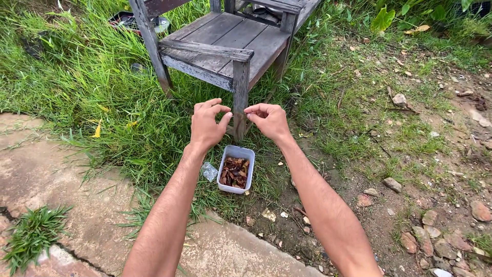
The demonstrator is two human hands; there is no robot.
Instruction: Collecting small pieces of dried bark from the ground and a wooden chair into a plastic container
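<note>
White plastic tub [236,169], rectangular, lid off, sits in grass just in front of the weathered wooden chair [225,43], near its front leg [240,95]. Inside: brown dried bits, look like leaves or bark chips. A crumpled clear plastic scrap [209,171] lies just beside the tub on its left.

Both arms reach out above the tub, w/ hands close together but apart. Left hand [207,124]: fingers curled, thumb and forefinger nearly pinched; can't tell if anything's in them. Right hand [267,119]: loosely curled too, fingertips pointing at the left, nothing visible held.

Judging by pose, hands are working sth small between the fingertips over the tub; too small to make out.

Around: cracked concrete slab [61,179] at left, bare dirt w/ stones [393,184] at right.
</note>
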